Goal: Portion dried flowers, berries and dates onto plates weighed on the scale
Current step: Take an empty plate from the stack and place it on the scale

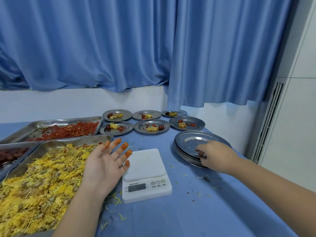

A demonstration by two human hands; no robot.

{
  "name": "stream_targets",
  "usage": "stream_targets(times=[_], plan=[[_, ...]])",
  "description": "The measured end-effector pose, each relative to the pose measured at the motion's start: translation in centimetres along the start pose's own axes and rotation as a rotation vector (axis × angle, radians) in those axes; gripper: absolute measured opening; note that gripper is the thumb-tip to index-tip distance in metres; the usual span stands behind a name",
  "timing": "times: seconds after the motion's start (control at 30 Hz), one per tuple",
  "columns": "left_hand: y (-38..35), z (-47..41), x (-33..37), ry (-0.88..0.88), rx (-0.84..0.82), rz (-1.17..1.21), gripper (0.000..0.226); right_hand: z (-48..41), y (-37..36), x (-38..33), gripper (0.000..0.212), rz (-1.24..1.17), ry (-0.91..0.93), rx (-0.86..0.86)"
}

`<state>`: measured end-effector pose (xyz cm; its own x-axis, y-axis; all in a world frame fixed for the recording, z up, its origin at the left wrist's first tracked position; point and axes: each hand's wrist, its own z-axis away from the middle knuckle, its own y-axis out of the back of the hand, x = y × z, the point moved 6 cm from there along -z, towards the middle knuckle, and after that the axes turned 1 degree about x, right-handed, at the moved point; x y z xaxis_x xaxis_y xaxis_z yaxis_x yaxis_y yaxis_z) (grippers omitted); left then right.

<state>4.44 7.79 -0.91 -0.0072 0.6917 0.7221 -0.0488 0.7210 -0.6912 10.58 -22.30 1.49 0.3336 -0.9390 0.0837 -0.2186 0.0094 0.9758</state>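
Note:
A white scale stands in the middle of the blue table with nothing on its platform. My left hand hovers palm-up beside it, fingers spread, fingertips stained orange. To the right, my right hand pinches the near rim of the top plate in a stack of empty steel plates. On the left lie a tray of yellow dried flowers, a tray of red berries and a tray of dark dates. Several filled plates sit in two rows at the back.
Blue curtains hang behind the table above a white sill. A white wall unit with a vent stands at the right. Petal scraps litter the cloth around the scale and toward the table's right edge.

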Motion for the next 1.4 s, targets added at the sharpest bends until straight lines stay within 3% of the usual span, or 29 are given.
stream_targets(times=[0.3, 0.43, 0.5, 0.67, 0.87, 1.2, 1.4], plan=[[0.2, 0.0, 0.0, -0.003, -0.001, -0.006, 0.028, 0.6, 1.9, 0.4, 0.016, 0.042, 0.032, 0.163], [0.4, 0.0, 0.1, -0.025, 0.021, 0.007, 0.028, 1.5, 4.4, -0.6, 0.010, 0.139, 0.093, 0.480], [0.7, 0.0, 0.4, -0.054, 0.039, 0.016, 0.028, 2.2, 5.4, -1.7, 0.018, 0.105, 0.166, 0.647], [1.6, 0.1, 1.3, -0.159, 0.126, 0.067, 0.026, 3.0, 5.3, -6.2, 0.014, -0.024, 0.335, 0.825], [2.3, 0.3, 1.9, -0.229, 0.183, 0.147, 0.027, 2.8, 2.2, -12.2, 0.016, -0.061, 0.524, 0.832], [2.1, 0.4, 1.9, -0.233, 0.166, 0.123, 0.026, 1.3, -0.7, -13.4, 0.028, -0.157, 0.559, 0.702], [2.0, 0.5, 1.9, -0.232, 0.181, 0.121, 0.027, 2.7, -0.6, -12.6, 0.016, -0.283, 0.567, 0.582]])
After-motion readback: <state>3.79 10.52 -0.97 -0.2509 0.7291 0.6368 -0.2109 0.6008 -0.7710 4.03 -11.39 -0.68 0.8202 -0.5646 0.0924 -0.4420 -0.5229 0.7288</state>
